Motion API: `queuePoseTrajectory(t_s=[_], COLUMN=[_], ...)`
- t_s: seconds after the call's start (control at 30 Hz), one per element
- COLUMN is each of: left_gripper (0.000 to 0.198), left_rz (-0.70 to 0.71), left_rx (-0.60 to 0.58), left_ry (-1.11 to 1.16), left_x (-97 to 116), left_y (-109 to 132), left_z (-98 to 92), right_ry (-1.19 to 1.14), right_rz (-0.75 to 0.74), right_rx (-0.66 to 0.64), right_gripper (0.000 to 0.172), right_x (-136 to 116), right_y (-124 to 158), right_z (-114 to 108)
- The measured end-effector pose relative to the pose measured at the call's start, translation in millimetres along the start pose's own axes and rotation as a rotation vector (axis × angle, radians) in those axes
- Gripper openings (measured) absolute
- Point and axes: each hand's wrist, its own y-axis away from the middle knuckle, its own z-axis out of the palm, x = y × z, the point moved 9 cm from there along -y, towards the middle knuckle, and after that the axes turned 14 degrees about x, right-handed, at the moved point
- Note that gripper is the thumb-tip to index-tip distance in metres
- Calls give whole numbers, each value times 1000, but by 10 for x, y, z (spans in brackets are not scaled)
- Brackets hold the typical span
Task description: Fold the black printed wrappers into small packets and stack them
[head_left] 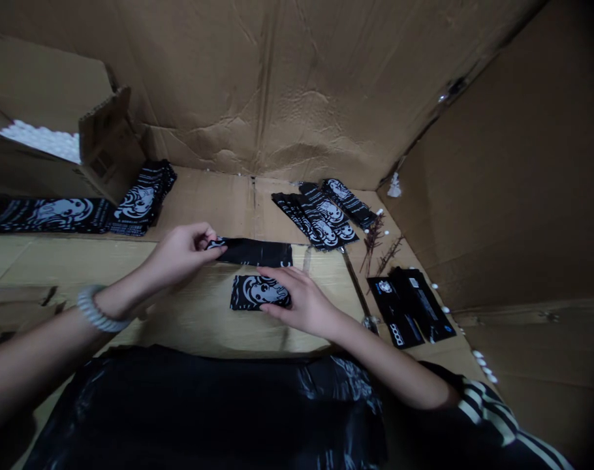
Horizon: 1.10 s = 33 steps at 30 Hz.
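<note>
Black film lay under both of your hands on a pale cardboard sheet [189,320]. Your left hand [179,254] was pinched closed, with the thumb and fingertips pressed together on the left end of a black strip [255,252]. The strip ran flat to the right from that pinch. Your right hand [301,303] lay across the right end of a black pouch [252,292] printed with a white cartoon head, its fingers pressed together on the surface. You cannot tell from this view whether it was pinching the pouch. The pouch sat just below the strip, near but apart from it.

A white beaded bracelet [97,308] circled your left wrist, and a striped sleeve [487,411] showed at your right arm. A large black bag [203,411] with the same white print lay at the near edge of the view, below both forearms.

Farther out, a stack of printed strips [316,219] stood beyond your right hand, and a second stack [143,199] lay at upper left, beside a long strip [47,215]. Two black cards [409,307] with white text lay at right, near brown twigs [375,241]. White foam beads [42,140] filled an open carton [106,140] at upper left, and a cardboard wall [277,85] closed off the far side.
</note>
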Motion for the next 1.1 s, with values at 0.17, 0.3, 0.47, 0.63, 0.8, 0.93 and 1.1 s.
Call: queuePoseTrajectory(t_s=[0.17,0.3,0.47,0.63,0.8,0.93,1.1], left_gripper=[41,34,30,27,23,18,13], left_rz=[-194,-313,-428,-489,-555,-623,-677], left_rx=[66,49,51,61,64,56,49], left_ry=[236,256,317,375,438,491,536], left_x=[2,-140,-316,-390,-444,-479,-514], left_y=[140,216,292,329,329,346,371], left_z=[-306,-434,-467,-467,-434,-395,-374], right_ry=[-120,-194,-149,-152,77,250,270], right_rz=[100,134,96,97,150,129,115], right_rx=[100,110,54,154,127,43,48], right_gripper=[63,67,69,48,33,36,34], right_x=[101,139,78,136,426,590,672], right_y=[17,5,7,-148,-418,-512,-509], right_z=[-52,-36,-9,-133,-150,-74,-33])
